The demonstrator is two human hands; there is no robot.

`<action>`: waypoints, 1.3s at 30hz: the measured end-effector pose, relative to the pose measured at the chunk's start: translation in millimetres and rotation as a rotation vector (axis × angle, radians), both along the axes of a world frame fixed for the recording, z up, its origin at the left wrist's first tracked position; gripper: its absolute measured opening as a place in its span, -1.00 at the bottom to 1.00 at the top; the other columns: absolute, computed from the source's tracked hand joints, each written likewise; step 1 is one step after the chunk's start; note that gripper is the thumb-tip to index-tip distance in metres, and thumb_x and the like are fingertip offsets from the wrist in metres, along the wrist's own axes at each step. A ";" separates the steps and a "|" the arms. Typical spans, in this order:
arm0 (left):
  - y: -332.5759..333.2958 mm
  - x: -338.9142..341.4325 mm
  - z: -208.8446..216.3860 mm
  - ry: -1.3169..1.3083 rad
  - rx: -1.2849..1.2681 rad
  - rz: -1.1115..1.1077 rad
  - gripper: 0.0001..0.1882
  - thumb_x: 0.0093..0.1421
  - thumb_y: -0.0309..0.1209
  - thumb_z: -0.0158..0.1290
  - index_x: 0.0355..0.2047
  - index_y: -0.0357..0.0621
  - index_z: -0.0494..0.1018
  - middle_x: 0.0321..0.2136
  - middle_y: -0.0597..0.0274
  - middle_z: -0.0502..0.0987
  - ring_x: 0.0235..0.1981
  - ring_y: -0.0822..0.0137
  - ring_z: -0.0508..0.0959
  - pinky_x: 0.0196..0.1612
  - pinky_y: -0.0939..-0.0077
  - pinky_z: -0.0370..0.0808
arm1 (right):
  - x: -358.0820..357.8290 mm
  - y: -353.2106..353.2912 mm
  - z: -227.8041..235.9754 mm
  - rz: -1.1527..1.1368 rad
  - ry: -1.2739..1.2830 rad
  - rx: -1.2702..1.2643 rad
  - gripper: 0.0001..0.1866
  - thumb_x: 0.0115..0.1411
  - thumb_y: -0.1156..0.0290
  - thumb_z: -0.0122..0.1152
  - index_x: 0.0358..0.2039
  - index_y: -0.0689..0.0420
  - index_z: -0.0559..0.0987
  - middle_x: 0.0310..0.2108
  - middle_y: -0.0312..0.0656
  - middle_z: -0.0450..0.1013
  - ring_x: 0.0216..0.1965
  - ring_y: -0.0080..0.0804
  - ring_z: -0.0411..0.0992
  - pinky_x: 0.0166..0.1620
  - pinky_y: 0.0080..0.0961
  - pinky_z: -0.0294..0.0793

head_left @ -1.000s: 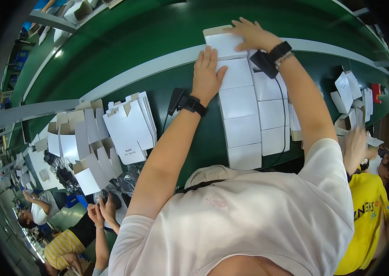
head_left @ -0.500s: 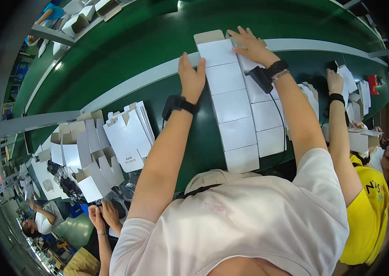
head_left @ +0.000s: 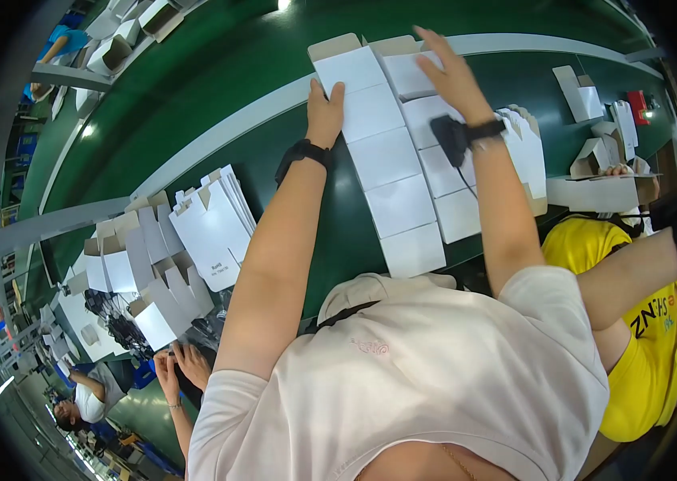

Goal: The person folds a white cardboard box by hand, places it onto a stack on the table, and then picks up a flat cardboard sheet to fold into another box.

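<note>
- left hand: fingers spread, at left box row
- right hand: fingers spread, over right row; contact unclear
- advisable: even pressure, flaps uncrushed

Dk print on white flat carton, lower L of left hand. Dk letters on yellow shirt, lower R of right hand; pink script on pale shirt, below both.
</note>
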State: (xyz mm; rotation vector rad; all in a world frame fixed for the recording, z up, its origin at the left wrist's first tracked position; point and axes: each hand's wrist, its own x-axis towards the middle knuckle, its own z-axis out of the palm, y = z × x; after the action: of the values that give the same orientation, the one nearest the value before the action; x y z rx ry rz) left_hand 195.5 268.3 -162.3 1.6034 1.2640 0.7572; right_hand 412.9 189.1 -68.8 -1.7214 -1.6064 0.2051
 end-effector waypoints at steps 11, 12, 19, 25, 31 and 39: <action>-90.9 -15.8 17.4 -0.149 -0.090 -0.055 -0.31 0.19 -0.17 -0.14 0.15 -0.45 -0.05 0.05 -0.17 0.25 0.06 0.05 0.29 0.07 0.46 0.20 | -11.9 -238.4 -4.4 -0.288 0.133 -0.327 -0.54 0.13 0.42 0.04 0.08 0.12 0.29 0.08 0.04 0.22 0.14 -0.10 0.16 0.13 -0.42 0.15; -105.7 -11.1 24.1 -0.088 -0.113 -0.086 -0.31 0.19 -0.18 -0.14 0.15 -0.45 -0.06 0.06 -0.18 0.24 0.07 0.05 0.28 0.09 0.47 0.19 | -9.6 -246.8 -5.2 -0.313 0.141 -0.323 -0.54 0.13 0.42 0.04 0.08 0.12 0.29 0.08 0.04 0.22 0.14 -0.10 0.16 0.13 -0.42 0.15; -114.4 -26.5 34.8 0.057 0.202 0.028 -0.28 0.11 -0.21 0.01 0.12 -0.47 0.02 0.10 -0.27 0.12 0.15 -0.04 0.13 0.17 0.30 0.06 | -44.3 -296.7 0.5 -0.379 0.248 -0.268 -0.71 0.03 0.53 0.14 -0.18 0.24 0.42 -0.45 -0.08 0.45 -0.49 -0.34 0.44 -0.40 -0.56 0.42; -51.7 54.5 81.3 0.185 0.778 -0.212 -0.37 0.01 -0.29 0.08 0.01 -0.45 0.19 0.01 -0.32 0.23 0.07 -0.16 0.20 0.12 0.15 0.13 | -69.9 -333.1 -31.0 -0.477 0.979 -0.403 -0.59 0.10 0.43 0.13 -0.05 0.25 0.29 -0.40 -0.10 0.45 -0.46 -0.49 0.44 -0.42 -0.67 0.42; -10.2 121.2 59.5 0.436 0.690 -0.232 -0.42 0.05 -0.13 -0.01 -0.04 -0.34 0.30 0.00 -0.20 0.29 0.06 -0.12 0.25 0.08 -0.13 0.10 | -77.7 -323.1 -38.6 -0.371 1.430 -0.444 -0.51 0.15 0.30 0.09 0.00 0.32 0.25 -0.23 -0.04 0.42 -0.31 -0.37 0.46 -0.29 -0.58 0.47; -43.4 136.5 47.7 0.796 0.539 -0.391 -0.56 0.11 -0.10 -0.10 -0.22 -0.25 0.42 -0.21 0.02 0.47 -0.08 0.05 0.39 0.05 -0.18 0.09 | -56.6 -330.7 -43.7 -0.346 1.427 -0.521 -0.72 0.19 0.28 0.03 -0.26 0.28 0.40 -0.25 -0.06 0.43 -0.27 -0.36 0.46 -0.25 -0.57 0.45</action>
State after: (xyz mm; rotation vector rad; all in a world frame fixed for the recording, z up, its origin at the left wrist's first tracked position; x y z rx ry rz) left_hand 332.0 225.0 -114.6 2.6637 1.2484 0.1935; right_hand 356.2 -141.6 -112.5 -1.4695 -0.1900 1.3840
